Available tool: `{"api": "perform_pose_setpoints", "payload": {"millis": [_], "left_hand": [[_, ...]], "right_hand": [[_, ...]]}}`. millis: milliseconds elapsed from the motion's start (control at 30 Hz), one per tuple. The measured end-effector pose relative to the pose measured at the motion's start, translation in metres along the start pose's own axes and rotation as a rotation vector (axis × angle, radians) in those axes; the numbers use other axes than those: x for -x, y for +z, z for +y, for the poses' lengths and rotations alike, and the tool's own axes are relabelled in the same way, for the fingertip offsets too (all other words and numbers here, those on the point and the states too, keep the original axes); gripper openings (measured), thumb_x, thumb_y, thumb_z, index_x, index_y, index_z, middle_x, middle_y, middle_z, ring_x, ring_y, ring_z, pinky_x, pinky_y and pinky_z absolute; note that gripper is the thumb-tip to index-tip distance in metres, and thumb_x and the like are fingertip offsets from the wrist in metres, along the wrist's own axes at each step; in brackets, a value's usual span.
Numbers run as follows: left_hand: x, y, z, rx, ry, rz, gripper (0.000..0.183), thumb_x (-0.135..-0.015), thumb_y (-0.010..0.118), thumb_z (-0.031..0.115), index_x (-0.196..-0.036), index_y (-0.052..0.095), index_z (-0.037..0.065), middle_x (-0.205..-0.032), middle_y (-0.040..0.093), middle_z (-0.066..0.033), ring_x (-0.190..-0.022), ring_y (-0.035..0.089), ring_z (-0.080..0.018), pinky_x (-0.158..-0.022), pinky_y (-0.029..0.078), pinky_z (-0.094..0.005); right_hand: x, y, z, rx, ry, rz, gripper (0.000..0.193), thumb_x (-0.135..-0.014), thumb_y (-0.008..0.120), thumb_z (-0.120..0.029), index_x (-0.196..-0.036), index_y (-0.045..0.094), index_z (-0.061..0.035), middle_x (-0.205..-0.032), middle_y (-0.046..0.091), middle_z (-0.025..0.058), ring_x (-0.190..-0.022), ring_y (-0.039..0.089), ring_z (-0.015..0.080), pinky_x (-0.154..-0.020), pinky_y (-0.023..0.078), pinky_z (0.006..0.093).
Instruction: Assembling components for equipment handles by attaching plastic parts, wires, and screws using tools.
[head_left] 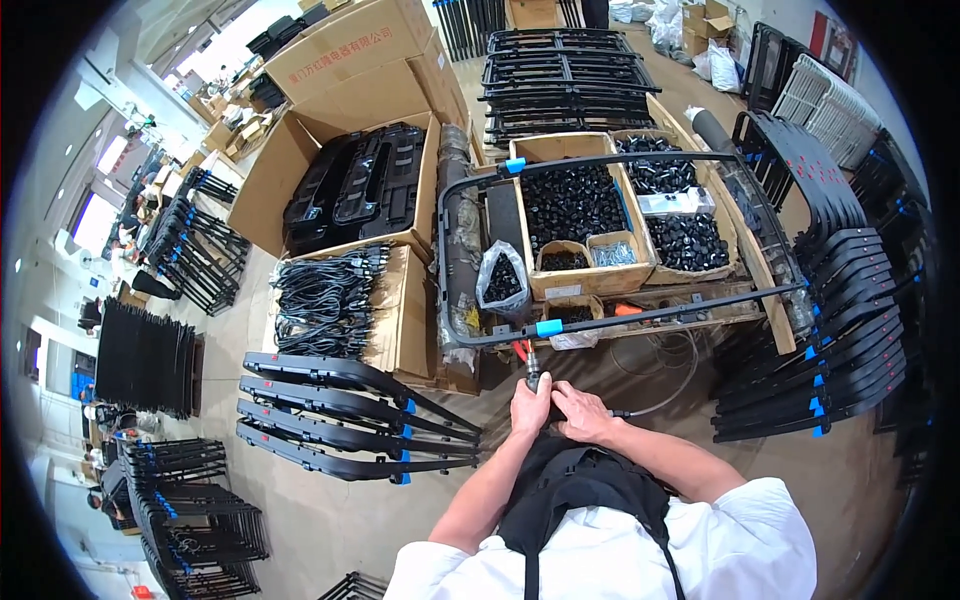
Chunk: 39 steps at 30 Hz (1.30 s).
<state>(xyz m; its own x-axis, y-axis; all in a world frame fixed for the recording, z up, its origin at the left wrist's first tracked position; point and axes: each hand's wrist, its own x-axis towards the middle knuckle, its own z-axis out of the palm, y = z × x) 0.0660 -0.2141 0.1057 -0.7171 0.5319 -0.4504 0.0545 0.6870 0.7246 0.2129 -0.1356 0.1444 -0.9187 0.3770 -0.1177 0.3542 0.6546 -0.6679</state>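
A black tubular frame (640,322) with rounded corners lies over the bench, blue tape (549,328) wrapped on its near bar. Both my hands are closed on a screwdriver-like power tool (533,364), whose metal nose points at the underside of that bar near red parts. My left hand (531,406) wraps round the body just behind the nose. Beside it, my right hand (584,410) grips the rear part, mostly hidden by my fingers. A thin hose (655,408) leaves from beside my right hand. Whether the tip touches the bar is too small to tell.
Inside the frame stand a wooden box (600,283) of black caps and screws, and a plastic bag (502,277) of small black parts. Stacked black frames flank me at left (320,420) and right (850,330). Black cables (330,300) fill a carton.
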Motion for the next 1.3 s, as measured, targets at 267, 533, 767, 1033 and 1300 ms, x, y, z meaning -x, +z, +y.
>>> {"api": "perform_pose_setpoints", "payload": {"millis": [267, 533, 767, 1033, 1300], "left_hand": [[0.005, 0.003, -0.007, 0.035, -0.001, 0.004, 0.059, -0.098, 0.069, 0.056, -0.116, 0.067, -0.001, -0.108, 0.075, -0.0224, -0.106, 0.072, -0.0357, -0.094, 0.054, -0.0461], [0.011, 0.005, -0.014, 0.01, -0.001, 0.021, 0.059, -0.098, 0.068, 0.056, -0.114, 0.067, -0.001, -0.106, 0.075, -0.0227, -0.103, 0.072, -0.0352, -0.092, 0.054, -0.0464], [0.029, 0.009, -0.014, 0.037, -0.002, 0.003, 0.06, -0.099, 0.067, 0.057, -0.113, 0.066, -0.001, -0.105, 0.075, -0.0238, -0.101, 0.072, -0.0368, -0.091, 0.054, -0.0471], [0.029, 0.028, 0.002, 0.042, 0.065, -0.056, 0.065, -0.098, 0.065, 0.061, -0.114, 0.065, -0.002, -0.107, 0.075, -0.0281, -0.108, 0.071, -0.0458, -0.094, 0.054, -0.0521], [0.026, 0.034, 0.005, 0.095, 0.06, -0.049, 0.065, -0.098, 0.065, 0.06, -0.115, 0.065, -0.003, -0.109, 0.073, -0.031, -0.109, 0.07, -0.0479, -0.094, 0.053, -0.0526]], "right_hand": [[0.006, 0.005, 0.002, -0.016, 0.01, -0.021, 0.052, -0.083, 0.079, -0.019, -0.124, 0.054, -0.001, -0.132, 0.053, 0.0203, -0.118, 0.063, 0.0442, -0.097, 0.053, 0.0539], [0.013, 0.012, 0.003, -0.055, -0.015, 0.016, 0.053, -0.083, 0.078, -0.019, -0.127, 0.054, -0.0009, -0.134, 0.054, 0.021, -0.117, 0.063, 0.0446, -0.097, 0.053, 0.0538], [0.024, 0.019, 0.013, 0.024, -0.013, -0.043, 0.059, -0.081, 0.08, -0.022, -0.128, 0.051, -0.0004, -0.129, 0.057, 0.0238, -0.115, 0.064, 0.0456, -0.096, 0.054, 0.0539], [0.04, -0.002, 0.017, 0.017, 0.142, -0.021, 0.086, -0.08, 0.084, -0.029, -0.148, 0.042, 0.0029, -0.134, 0.062, 0.027, -0.121, 0.064, 0.0444, -0.104, 0.053, 0.0501], [0.039, -0.011, 0.023, 0.015, 0.193, -0.012, 0.084, -0.08, 0.081, -0.031, -0.147, 0.043, 0.0016, -0.127, 0.068, 0.0281, -0.12, 0.066, 0.0441, -0.103, 0.052, 0.0499]]}}
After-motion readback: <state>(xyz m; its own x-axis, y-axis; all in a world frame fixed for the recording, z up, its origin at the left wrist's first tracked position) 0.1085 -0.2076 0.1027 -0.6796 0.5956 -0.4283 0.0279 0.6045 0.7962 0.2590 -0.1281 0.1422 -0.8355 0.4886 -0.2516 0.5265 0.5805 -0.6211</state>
